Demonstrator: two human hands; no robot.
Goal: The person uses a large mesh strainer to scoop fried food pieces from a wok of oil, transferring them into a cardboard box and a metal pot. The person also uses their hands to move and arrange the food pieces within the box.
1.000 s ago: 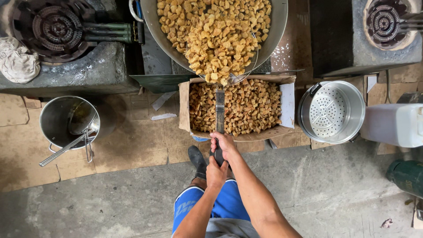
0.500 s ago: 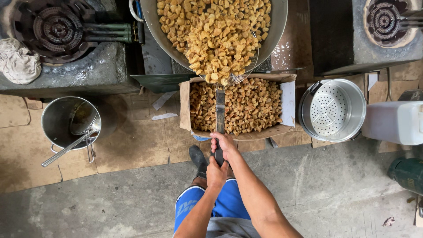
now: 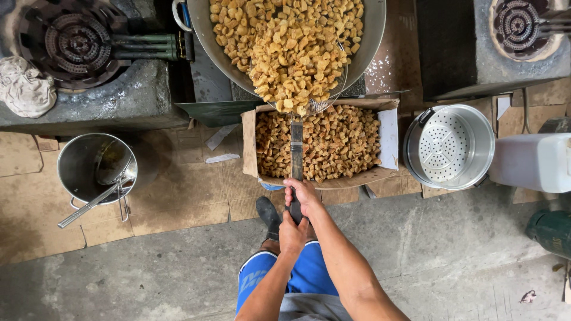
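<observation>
The fingers (image 3: 297, 191) of the right hand (image 3: 303, 197) are wrapping tightly around the long dark handle (image 3: 296, 157) of a wire skimmer (image 3: 309, 89); the left hand (image 3: 292, 230) is gripping the handle end just behind it, fingers curled shut. The skimmer is resting heaped with golden fried pieces (image 3: 294, 56) at the near lip of a large metal wok (image 3: 369, 41), directly above an open cardboard box (image 3: 386, 137) that is sitting on the floor, nearly full of browner pieces. The box's flaps are standing up on both sides. To the right, a steel pot with a perforated insert (image 3: 449, 147) is sitting just beside the box, then a white plastic jug (image 3: 532, 161). To the left, open flattened cardboard is lying between the box and a steel bucket (image 3: 80, 169) holding ladles. Bare concrete floor (image 3: 148, 273) is stretching behind the person's legs.
</observation>
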